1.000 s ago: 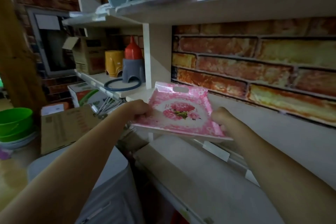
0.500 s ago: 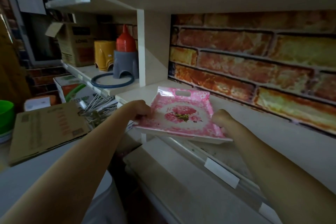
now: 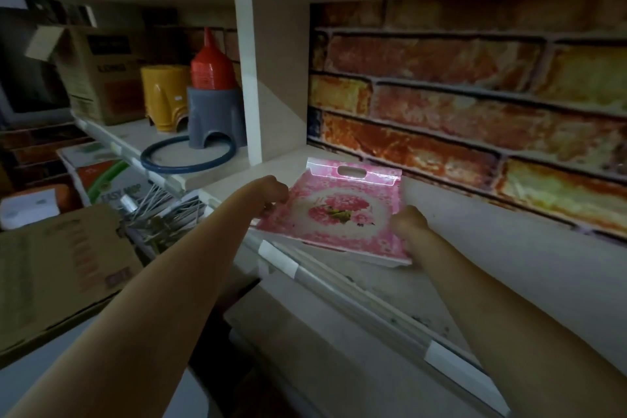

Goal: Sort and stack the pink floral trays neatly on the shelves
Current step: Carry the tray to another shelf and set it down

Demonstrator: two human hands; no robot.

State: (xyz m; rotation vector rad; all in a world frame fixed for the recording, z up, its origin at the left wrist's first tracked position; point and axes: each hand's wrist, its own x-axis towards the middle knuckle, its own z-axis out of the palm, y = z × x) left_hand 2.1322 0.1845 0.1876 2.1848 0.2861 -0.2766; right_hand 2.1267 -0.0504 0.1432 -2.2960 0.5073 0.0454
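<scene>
A pink floral tray (image 3: 342, 210) with a cut-out handle at its far end lies low over the pale shelf (image 3: 509, 268), near the shelf's left corner by the brick-pattern back wall. My left hand (image 3: 271, 192) grips the tray's left edge. My right hand (image 3: 407, 222) grips its right edge near the front corner. The tray's near edge seems slightly raised above the shelf; whether its far end touches the board I cannot tell.
A white upright divider (image 3: 246, 78) bounds the shelf bay on the left. Beyond it stand a grey stool with red cones (image 3: 213, 112), a yellow stool (image 3: 163, 98), a blue ring (image 3: 188, 154) and a cardboard box (image 3: 98, 75). Flat cardboard (image 3: 57, 268) and metal wire pieces (image 3: 163, 210) lie below left.
Both hands have carried the tray forward and down into the shelf bay, closer to the brick wall. The view has also moved nearer the shelf.
</scene>
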